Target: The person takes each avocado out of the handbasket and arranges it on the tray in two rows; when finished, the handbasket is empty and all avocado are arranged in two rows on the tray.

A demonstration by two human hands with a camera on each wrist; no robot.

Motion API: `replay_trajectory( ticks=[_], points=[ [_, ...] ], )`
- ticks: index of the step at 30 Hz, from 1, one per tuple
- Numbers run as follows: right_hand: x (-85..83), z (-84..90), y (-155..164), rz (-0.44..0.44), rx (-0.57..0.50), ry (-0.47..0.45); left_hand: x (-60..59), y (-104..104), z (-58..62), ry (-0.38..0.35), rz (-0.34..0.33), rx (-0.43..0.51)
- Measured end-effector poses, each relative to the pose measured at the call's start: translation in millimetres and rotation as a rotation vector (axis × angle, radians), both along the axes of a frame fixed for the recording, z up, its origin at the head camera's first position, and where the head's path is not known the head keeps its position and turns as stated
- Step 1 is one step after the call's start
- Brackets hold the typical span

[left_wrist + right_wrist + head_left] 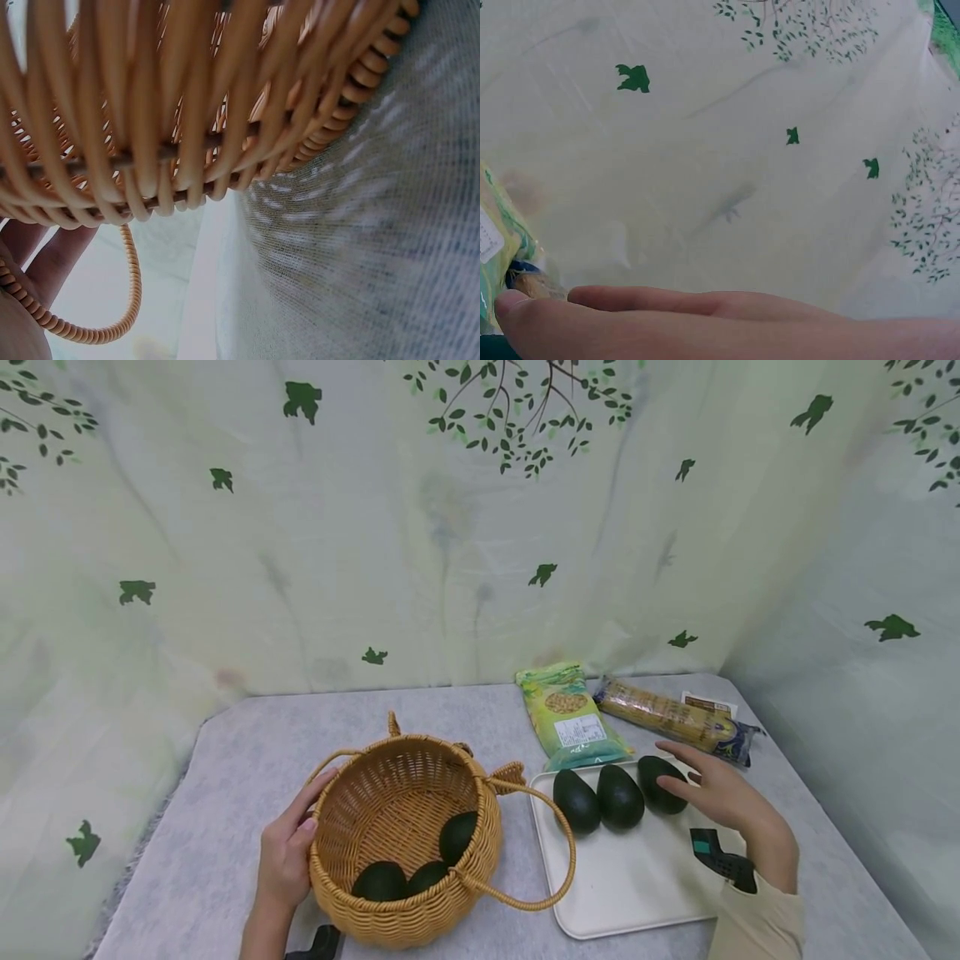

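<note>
My left hand (285,852) holds the left side of a round wicker basket (401,922), with its fingers at the rim beside one looped handle (133,277). Several dark green avocados (379,882) are involved: three lie inside the basket, towards its front and right. Three more sit in a row along the back of a white tray (630,893). Over the rightmost avocado (652,772) hovers my right hand (723,795), its fingers extended and thumb apart; in the head view the thumb overlaps that avocado. Whether it touches cannot be told.
Behind the tray lie a green and yellow bag (566,710) and a long clear pack of noodle-like food (663,714), with a small packet (708,703) beside it. The basket's other handle (572,860) hangs over the tray's left edge. A leaf-printed curtain (450,568) backs the table.
</note>
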State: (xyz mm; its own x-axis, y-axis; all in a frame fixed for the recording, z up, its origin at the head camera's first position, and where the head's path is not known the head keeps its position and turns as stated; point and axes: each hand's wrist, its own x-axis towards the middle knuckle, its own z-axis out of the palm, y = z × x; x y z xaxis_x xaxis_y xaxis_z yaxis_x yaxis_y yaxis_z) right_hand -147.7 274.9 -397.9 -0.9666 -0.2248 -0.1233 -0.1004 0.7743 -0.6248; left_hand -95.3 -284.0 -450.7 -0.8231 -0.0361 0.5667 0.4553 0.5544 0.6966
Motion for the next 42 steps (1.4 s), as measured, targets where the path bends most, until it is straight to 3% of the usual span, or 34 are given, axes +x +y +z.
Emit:
replay_trajectory(
  ticks=[8, 14, 21, 31, 37, 42],
  points=[
    [3.3, 12.3, -6.4, 0.021, -0.055, 0.125, 1.4, -0.3, 0.4, -0.038, 0.012, -0.009],
    [2.7, 23.4, -20.7, 0.029, -0.086, 0.197, -0.2, 1.0, 1.6, -0.020, 0.007, -0.007],
    [0.8, 35.5, -49.6, 0.176, -0.181, 0.269, 0.6, 0.4, 3.1, -0.035, 0.019, -0.012],
    [-5.8, 58.6, -83.2, 0.344, -0.209, 0.350, -0.6, 1.8, 3.7, -0.024, 0.008, -0.022],
    [-8.7, 68.2, -103.6, 0.418, -0.191, 0.325, 0.2, -2.4, 17.6, -0.050, -0.055, -0.106],
    [-9.0, 77.2, -118.4, 0.442, -0.171, 0.315, 3.3, -7.5, 38.8, -0.189, -0.103, -0.197]
  ],
)
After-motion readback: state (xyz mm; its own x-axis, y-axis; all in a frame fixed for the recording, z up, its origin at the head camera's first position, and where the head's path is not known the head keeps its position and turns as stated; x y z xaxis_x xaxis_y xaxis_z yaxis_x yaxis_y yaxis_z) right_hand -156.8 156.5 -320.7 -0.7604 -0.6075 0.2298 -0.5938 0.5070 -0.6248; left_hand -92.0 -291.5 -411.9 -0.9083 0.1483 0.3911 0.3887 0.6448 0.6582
